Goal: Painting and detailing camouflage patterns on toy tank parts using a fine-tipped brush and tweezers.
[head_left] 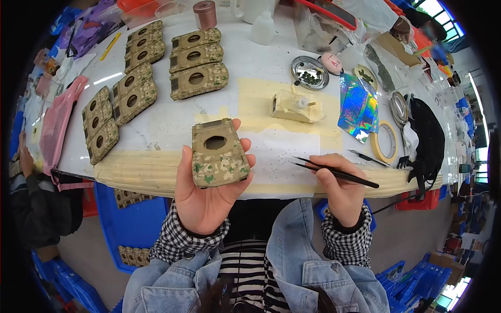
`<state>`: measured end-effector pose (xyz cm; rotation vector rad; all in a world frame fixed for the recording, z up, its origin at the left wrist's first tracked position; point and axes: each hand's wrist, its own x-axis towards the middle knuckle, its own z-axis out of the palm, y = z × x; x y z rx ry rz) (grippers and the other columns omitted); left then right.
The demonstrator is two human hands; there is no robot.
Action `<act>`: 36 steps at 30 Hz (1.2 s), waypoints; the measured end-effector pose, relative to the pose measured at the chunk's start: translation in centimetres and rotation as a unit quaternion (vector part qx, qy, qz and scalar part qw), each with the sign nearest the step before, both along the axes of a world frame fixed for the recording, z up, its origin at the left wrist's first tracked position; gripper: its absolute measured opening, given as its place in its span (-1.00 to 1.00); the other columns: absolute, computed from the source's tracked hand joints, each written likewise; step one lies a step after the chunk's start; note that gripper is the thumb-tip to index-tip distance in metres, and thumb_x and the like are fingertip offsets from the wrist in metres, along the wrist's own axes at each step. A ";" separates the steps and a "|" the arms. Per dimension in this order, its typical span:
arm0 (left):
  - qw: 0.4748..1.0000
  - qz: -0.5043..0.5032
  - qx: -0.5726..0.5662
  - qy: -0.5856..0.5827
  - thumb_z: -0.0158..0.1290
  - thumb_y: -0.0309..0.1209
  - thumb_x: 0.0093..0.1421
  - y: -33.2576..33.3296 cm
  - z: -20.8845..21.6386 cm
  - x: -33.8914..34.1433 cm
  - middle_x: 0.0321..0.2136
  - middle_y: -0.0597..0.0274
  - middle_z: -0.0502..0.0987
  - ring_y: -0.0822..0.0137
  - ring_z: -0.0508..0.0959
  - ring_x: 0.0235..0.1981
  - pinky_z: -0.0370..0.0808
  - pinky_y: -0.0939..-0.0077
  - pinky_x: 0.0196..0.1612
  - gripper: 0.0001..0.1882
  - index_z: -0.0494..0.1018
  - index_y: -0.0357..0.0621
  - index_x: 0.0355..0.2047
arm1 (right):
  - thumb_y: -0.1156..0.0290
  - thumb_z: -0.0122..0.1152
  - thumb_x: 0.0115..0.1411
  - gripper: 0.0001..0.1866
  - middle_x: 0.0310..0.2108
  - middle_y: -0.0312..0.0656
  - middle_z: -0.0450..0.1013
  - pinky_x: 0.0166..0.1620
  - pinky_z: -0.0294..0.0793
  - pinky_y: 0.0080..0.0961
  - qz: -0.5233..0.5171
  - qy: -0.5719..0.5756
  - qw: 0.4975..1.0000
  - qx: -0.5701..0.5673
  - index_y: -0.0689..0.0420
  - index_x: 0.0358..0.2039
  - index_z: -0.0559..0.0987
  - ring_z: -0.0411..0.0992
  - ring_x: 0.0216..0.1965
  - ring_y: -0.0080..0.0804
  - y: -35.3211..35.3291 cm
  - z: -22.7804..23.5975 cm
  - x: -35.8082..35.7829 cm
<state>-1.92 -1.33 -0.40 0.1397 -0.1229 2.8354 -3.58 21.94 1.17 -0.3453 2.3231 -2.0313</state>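
My left hand (201,211) is wrapped round a camouflage model vehicle hull (222,169) with an oval hole in its top, held tilted up over the table's front edge. In my right hand (344,195) is a pair of black tweezers (362,180), pointing left. The tweezer tips hover by a white paper sheet (271,143) dotted with tiny specks; whether they pinch anything is too small to tell. Beyond the paper sits a block wrapped in beige tape (292,108), with a small white piece and a stick on top.
Several similar hulls (195,78) stand in rows at the back left, beside a pink basket (57,125). Rightward lie a round tin of dark green bits (310,79), shiny sheets (355,109), a tape roll (392,142) and a craft knife (368,157). Below is a blue crate (125,224).
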 end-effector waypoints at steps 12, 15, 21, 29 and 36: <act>1.000 0.000 -0.017 0.003 -0.33 0.01 0.30 0.3 0.2 -0.3 0.10 -0.19 0.17 -0.02 0.31 0.10 0.38 0.17 0.12 -0.27 -0.24 -0.27 0.25 | 0.45 0.07 0.21 -0.82 -0.49 -0.22 0.49 -0.41 0.39 -0.71 -0.044 -0.041 0.998 0.035 0.30 -0.33 0.56 0.45 -0.46 -0.60 -0.9 -0.6 -0.5; 1.000 0.000 -0.021 0.001 -0.33 0.01 0.30 0.3 0.2 -0.3 0.10 -0.19 0.17 -0.02 0.32 0.09 0.38 0.18 0.12 -0.27 -0.24 -0.27 0.25 | 0.45 0.08 0.21 -0.82 -0.51 -0.22 0.49 -0.43 0.38 -0.71 -0.049 -0.031 0.998 0.038 0.30 -0.33 0.57 0.45 -0.47 -0.60 -1.1 -0.6 -0.6; 1.000 -0.004 -0.017 0.004 -0.34 0.00 0.31 0.4 0.3 -0.4 0.09 -0.19 0.18 -0.02 0.31 0.09 0.38 0.18 0.12 -0.28 -0.24 -0.27 0.25 | 0.46 0.08 0.20 -0.83 -0.51 -0.20 0.49 -0.42 0.39 -0.69 -0.055 -0.024 0.997 0.047 0.31 -0.34 0.57 0.44 -0.49 -0.58 -1.0 -0.7 -0.5; 1.000 0.000 -0.017 0.005 -0.34 0.00 0.31 0.4 0.2 -0.3 0.09 -0.20 0.18 -0.02 0.32 0.09 0.38 0.17 0.12 -0.28 -0.23 -0.27 0.25 | 0.48 0.09 0.20 -0.83 -0.50 -0.18 0.48 -0.41 0.41 -0.68 -0.053 -0.023 0.997 0.058 0.33 -0.35 0.57 0.44 -0.49 -0.56 -1.2 -0.6 -0.6; 1.000 0.000 -0.015 0.005 -0.33 0.00 0.31 0.3 -0.1 -0.2 0.10 -0.21 0.18 -0.03 0.31 0.10 0.38 0.16 0.12 -0.28 -0.23 -0.26 0.25 | 0.49 0.08 0.20 -0.83 -0.49 -0.17 0.48 -0.39 0.41 -0.69 -0.049 -0.027 0.997 0.055 0.33 -0.36 0.57 0.44 -0.48 -0.56 -1.3 -0.5 -0.6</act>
